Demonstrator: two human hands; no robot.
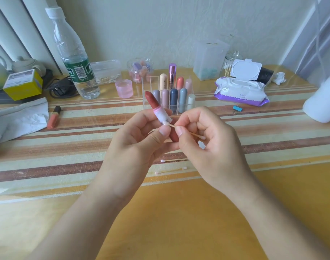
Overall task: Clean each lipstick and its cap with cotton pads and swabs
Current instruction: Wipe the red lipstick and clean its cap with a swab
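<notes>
A striped yellow table [197, 222] is seen from above. At its far edge a clear water bottle [74, 59] is stood upright, an opened pack of wipes [241, 91] is laid to the right, and between them a clear organizer [148, 85] is filled with capped lipsticks. Above the table's middle, the left hand [134, 147] is curled round an uncapped lipstick [156, 107] – red bullet tilted up and left. A cotton swab [171, 125] is pinched by the right hand [212, 147], its tip touching the lipstick's pale collar. Two spare swabs [171, 170] are laid on the table below the hands.
</notes>
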